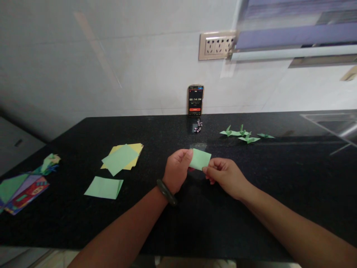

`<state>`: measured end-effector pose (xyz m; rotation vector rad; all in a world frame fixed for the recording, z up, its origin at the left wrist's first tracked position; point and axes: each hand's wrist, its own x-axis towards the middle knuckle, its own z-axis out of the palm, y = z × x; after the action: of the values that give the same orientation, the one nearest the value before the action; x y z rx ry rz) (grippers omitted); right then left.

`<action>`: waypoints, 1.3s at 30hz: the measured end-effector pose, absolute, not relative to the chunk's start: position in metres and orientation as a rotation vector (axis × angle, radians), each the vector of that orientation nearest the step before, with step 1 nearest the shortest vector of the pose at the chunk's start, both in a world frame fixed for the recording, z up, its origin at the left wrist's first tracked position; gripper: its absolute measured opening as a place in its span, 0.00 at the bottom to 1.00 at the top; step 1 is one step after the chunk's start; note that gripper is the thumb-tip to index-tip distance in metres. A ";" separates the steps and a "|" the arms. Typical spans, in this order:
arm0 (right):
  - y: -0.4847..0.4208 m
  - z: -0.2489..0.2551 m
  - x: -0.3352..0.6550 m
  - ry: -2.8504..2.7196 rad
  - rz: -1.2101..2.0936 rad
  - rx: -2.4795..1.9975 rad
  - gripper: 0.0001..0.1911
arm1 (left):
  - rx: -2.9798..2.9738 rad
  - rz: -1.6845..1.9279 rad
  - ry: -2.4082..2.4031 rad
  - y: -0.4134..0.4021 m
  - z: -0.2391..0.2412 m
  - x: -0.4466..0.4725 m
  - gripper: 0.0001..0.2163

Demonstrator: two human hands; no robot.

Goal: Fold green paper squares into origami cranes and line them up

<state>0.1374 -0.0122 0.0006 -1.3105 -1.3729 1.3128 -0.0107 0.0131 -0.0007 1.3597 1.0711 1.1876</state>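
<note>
A small folded green paper (200, 159) is held between both hands above the black countertop (251, 201). My left hand (176, 170), with a dark bracelet at the wrist, pinches the paper's left edge. My right hand (225, 176) pinches its lower right corner. Both hands have their fingers curled closed on the paper. A bit of red shows just under the paper between the hands; I cannot make out what it is.
A green sheet on yellow sheets (122, 158) and a folded green sheet (104, 187) lie left. Colourful paper packs (23, 188) sit at the far left edge. Folded green cranes (245, 134) rest at back right. A phone (195, 100) showing a timer leans on the wall.
</note>
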 end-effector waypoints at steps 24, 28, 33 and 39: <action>-0.011 0.002 0.138 -1.302 1.220 -1.268 0.13 | 0.872 0.862 0.804 0.007 -0.003 -0.004 0.25; -0.011 0.003 0.138 -1.297 1.209 -1.288 0.12 | 1.010 0.951 0.911 0.010 -0.002 -0.007 0.26; -0.012 0.001 0.136 -1.378 1.266 -1.294 0.11 | 1.202 1.113 0.949 0.011 -0.004 -0.006 0.12; -0.011 -0.005 0.135 -1.370 1.247 -1.229 0.11 | 1.199 1.105 0.981 0.008 -0.006 -0.005 0.09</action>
<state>0.1345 -0.0107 -0.0046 -1.2287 -1.3701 1.2471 -0.0046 0.0080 -0.0060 1.1994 0.9808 1.1049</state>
